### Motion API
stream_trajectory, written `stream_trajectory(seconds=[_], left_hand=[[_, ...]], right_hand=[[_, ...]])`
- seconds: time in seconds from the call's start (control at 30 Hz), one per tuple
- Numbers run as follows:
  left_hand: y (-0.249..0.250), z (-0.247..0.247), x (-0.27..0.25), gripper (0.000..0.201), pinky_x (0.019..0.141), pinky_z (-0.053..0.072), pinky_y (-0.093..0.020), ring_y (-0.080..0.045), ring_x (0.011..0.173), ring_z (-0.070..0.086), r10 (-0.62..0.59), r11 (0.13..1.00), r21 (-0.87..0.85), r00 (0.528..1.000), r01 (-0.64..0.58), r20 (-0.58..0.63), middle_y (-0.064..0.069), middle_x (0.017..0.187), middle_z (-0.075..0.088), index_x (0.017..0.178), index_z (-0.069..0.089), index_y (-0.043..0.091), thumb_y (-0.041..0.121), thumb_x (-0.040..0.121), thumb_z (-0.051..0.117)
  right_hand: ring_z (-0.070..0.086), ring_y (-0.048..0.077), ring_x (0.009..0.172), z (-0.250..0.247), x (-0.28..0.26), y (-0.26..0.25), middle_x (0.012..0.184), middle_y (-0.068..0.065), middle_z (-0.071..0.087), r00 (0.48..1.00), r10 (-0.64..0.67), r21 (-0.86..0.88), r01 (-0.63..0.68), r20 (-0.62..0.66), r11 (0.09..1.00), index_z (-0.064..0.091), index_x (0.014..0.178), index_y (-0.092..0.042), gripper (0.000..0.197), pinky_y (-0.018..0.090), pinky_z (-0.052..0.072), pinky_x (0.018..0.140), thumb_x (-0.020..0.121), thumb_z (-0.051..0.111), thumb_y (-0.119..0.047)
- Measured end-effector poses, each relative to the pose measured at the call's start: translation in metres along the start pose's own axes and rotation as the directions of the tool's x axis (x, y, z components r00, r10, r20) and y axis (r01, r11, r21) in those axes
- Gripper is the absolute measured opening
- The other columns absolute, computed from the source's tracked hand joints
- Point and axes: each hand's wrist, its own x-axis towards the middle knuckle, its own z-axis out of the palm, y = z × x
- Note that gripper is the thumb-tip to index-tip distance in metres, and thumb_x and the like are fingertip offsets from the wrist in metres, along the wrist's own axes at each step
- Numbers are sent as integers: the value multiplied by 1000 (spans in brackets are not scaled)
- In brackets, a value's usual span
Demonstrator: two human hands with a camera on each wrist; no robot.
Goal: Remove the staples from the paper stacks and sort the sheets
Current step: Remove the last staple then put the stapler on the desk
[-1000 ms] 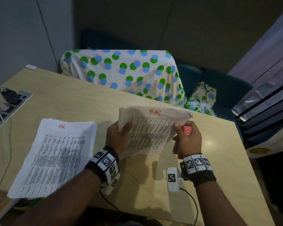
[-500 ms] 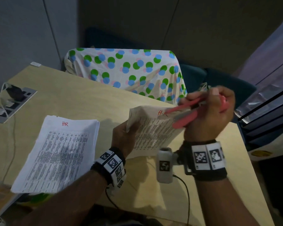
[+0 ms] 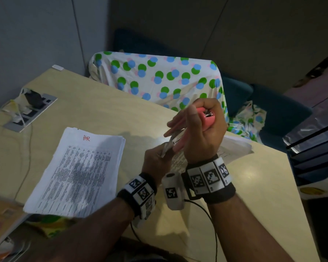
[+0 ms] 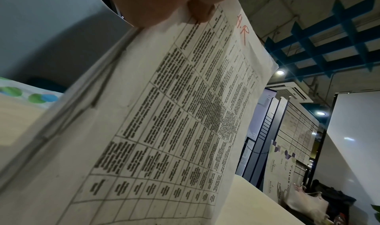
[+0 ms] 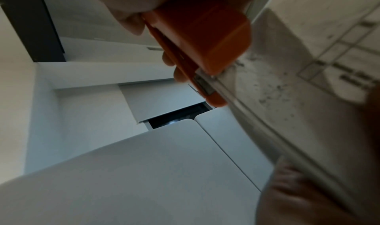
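My left hand (image 3: 158, 155) pinches the top left corner of a stapled paper stack (image 3: 233, 148), a printed table marked "H.R" in red (image 4: 242, 28), and holds it tilted above the table. My right hand (image 3: 199, 127) grips a pink staple tool (image 3: 206, 118), its metal tip pointing down-left at the pinched corner. In the right wrist view the tool's nose (image 5: 207, 85) touches the stack's edge (image 5: 287, 98). The staple itself is hidden. A second stack marked "HR" (image 3: 80, 171) lies flat on the table (image 3: 106, 114) to the left.
A power socket panel with plugs and cables (image 3: 30, 110) is set into the table at far left. A dotted cloth (image 3: 159, 80) covers a chair behind the table. Dark stacked trays (image 3: 314, 148) stand at the right. A green-yellow packet (image 3: 45, 224) lies below the near edge.
My right hand rose from the stack's right edge with the pink tool and swung across to its top left corner. The stack has tipped lower, toward the left hand.
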Motion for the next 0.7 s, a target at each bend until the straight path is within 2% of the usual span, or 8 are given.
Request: stream_trajectory(seconds=[0.13,0.17,0.23,0.3,0.4,0.5,0.57,0.7], left_hand=[[-1,-4,0,43,41,44,-32,-7,47,49,24,999,25,1000,-23,-8,-5,53,58,52,53,35,10,85,62],[0,-4,0,43,42,44,-33,-7,47,49,25,999,24,1000,-24,-7,-5,53,58,52,53,36,10,85,62],[3,-3,-1,46,43,41,-22,-1,46,47,28,1000,-2,1000,-28,10,8,51,58,51,56,36,6,85,62],[7,-2,-1,49,46,37,-12,3,45,46,19,999,-39,999,-18,44,17,47,56,50,58,34,0,86,61],[11,-1,-1,52,48,37,-8,5,45,48,12,997,-82,997,-6,73,19,47,57,49,59,34,-3,85,60],[12,-1,-2,52,48,37,-7,6,45,49,-4,995,-99,997,12,81,19,46,58,46,59,32,-4,84,61],[15,-1,-2,54,48,36,-4,8,44,49,-2,996,-92,997,9,75,21,45,58,44,53,30,-7,83,60],[14,-2,-1,50,50,36,-2,9,46,50,27,999,-28,997,-24,79,26,47,58,54,49,31,-8,83,61]], right_hand=[[65,21,47,-4,2,5,55,8,60,999,25,-31,-26,-46,999,53,86,-11,13,28,53,43,88,52,-24],[66,22,47,-4,3,5,55,5,61,998,31,-41,-34,-59,999,54,86,-13,13,29,53,44,88,53,-26],[66,20,47,-4,5,7,55,-2,62,995,52,-71,-57,-80,996,55,85,-17,11,28,54,44,87,53,-28],[65,20,44,-2,7,8,53,-3,61,992,71,-75,-79,-104,994,55,84,-16,12,26,52,43,87,54,-28],[61,22,39,-2,9,10,48,1,59,985,97,-67,-107,-141,992,55,83,-10,18,27,51,41,85,55,-28],[60,19,37,-1,10,10,46,-3,58,983,115,-77,-127,-144,989,55,81,-14,17,30,52,39,84,55,-30],[58,18,36,1,11,9,45,-3,57,981,125,-85,-139,-148,987,55,78,-16,16,28,50,38,84,55,-31],[56,16,35,3,15,7,43,-4,55,973,186,-134,-204,-137,970,53,73,-17,24,24,48,36,82,53,-39]])
